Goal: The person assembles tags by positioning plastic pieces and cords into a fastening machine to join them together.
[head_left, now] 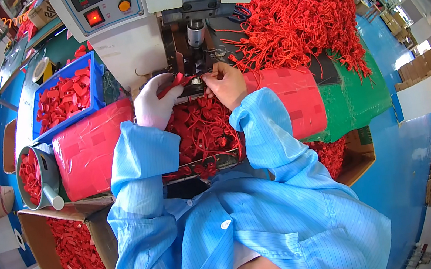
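My left hand [153, 103], in a white glove, is closed on a small red plastic piece [172, 87] that sticks out past the thumb and fingers. My right hand [228, 85] is bare and pinched at the right side of the dark work point, under the metal ram [195, 32] of a bench press machine [126, 53]. What lies between its fingertips is too small to make out. Directly below both hands, a tray area is heaped with red pieces with cords [204, 128].
A big tangle of red cords [300, 12] rises at the back right. To the left stand a blue bin [93, 93] and a grey handled pot [51, 175], both with red pieces. Cardboard boxes [36, 239] hold more below. Red taped padding [95, 150] flanks the machine.
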Action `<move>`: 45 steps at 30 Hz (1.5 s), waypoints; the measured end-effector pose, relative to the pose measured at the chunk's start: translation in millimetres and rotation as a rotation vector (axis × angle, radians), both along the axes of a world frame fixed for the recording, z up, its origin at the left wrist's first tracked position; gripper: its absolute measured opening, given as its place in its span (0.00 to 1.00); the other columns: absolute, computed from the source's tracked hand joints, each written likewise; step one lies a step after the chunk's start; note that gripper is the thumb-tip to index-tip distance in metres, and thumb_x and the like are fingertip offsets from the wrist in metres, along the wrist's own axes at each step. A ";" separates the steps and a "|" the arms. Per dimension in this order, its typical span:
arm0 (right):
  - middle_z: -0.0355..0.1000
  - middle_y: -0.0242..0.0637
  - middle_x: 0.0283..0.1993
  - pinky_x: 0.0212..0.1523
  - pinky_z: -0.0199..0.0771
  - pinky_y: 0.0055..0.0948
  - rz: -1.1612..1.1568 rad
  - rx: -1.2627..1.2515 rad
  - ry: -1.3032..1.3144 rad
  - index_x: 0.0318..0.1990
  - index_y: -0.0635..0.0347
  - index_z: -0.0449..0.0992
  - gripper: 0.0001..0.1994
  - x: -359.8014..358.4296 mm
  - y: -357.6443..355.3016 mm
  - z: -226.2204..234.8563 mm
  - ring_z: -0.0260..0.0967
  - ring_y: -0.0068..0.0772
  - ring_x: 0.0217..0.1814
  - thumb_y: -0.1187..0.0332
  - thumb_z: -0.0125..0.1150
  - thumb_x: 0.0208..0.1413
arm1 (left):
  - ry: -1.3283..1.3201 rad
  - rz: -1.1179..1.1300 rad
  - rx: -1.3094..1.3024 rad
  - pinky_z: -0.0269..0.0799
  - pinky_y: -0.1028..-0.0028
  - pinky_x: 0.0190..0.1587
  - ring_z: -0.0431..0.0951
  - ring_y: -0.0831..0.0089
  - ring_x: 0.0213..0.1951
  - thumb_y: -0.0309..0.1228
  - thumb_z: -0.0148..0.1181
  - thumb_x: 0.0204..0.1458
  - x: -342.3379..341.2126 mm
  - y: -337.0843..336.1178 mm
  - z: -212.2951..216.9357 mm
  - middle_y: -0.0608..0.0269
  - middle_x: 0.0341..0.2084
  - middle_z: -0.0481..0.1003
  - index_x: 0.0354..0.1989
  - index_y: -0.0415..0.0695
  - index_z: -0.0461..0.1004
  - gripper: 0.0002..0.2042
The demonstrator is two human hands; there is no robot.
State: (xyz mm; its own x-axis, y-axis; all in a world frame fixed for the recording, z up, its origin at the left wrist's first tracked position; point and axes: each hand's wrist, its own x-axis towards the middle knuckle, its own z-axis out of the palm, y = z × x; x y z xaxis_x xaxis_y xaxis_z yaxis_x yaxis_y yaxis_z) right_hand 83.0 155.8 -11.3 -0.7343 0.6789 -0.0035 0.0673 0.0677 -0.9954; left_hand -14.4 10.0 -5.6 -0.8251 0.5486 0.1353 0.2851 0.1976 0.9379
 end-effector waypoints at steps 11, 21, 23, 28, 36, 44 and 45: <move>0.69 0.35 0.34 0.24 0.67 0.18 0.363 0.237 0.012 0.38 0.60 0.75 0.10 67.5 -4.3 33.9 0.65 0.24 0.21 0.79 0.52 0.49 | -1.069 -0.022 1.088 0.54 0.85 0.13 0.62 0.78 0.16 0.39 0.46 0.55 -43.5 -34.6 -14.7 0.56 0.33 0.71 0.48 0.35 0.64 0.20; 0.63 0.37 0.36 0.35 0.66 0.27 0.243 0.961 -0.491 0.30 0.61 0.70 0.04 92.4 82.5 4.9 0.65 0.36 0.33 0.77 0.54 0.45 | -0.864 -0.149 0.783 0.54 0.85 0.13 0.63 0.80 0.17 0.34 0.49 0.55 -31.0 -23.4 -8.7 0.55 0.33 0.71 0.50 0.38 0.64 0.17; 0.65 0.37 0.36 0.33 0.67 0.26 0.265 1.015 -0.468 0.31 0.61 0.70 0.04 90.6 85.4 4.6 0.65 0.34 0.30 0.78 0.54 0.46 | -0.820 -0.144 0.707 0.54 0.85 0.13 0.63 0.81 0.17 0.34 0.50 0.55 -22.2 -20.2 0.4 0.55 0.32 0.71 0.50 0.38 0.64 0.17; 0.72 0.39 0.32 0.25 0.68 0.21 0.218 0.037 0.061 0.34 0.65 0.71 0.03 70.8 55.4 18.0 0.67 0.26 0.23 0.77 0.52 0.52 | -0.753 -0.437 0.312 0.56 0.86 0.16 0.62 0.82 0.16 0.31 0.53 0.53 -9.1 -20.0 9.0 0.62 0.24 0.70 0.48 0.40 0.67 0.15; 0.70 0.33 0.20 0.21 0.65 0.17 0.269 -0.050 0.102 0.35 0.64 0.74 0.06 26.2 -18.5 5.9 0.64 0.21 0.19 0.73 0.52 0.55 | -0.655 -0.438 0.143 0.57 0.85 0.17 0.63 0.82 0.16 0.32 0.53 0.54 -2.2 -14.1 5.7 0.67 0.17 0.67 0.44 0.40 0.70 0.12; 0.67 0.29 0.19 0.18 0.58 0.14 0.261 0.121 0.025 0.36 0.63 0.75 0.06 29.5 -18.3 1.7 0.59 0.18 0.16 0.73 0.52 0.55 | -0.685 -0.392 0.054 0.56 0.84 0.17 0.63 0.81 0.15 0.33 0.51 0.55 -2.6 -15.3 11.4 0.66 0.16 0.67 0.42 0.40 0.70 0.11; 0.67 0.29 0.19 0.18 0.57 0.14 0.237 0.113 0.046 0.37 0.62 0.76 0.06 29.1 -19.6 2.2 0.58 0.17 0.16 0.73 0.52 0.55 | -0.679 -0.404 0.057 0.56 0.84 0.17 0.63 0.81 0.14 0.34 0.50 0.55 -2.7 -15.5 10.8 0.66 0.16 0.67 0.42 0.40 0.70 0.11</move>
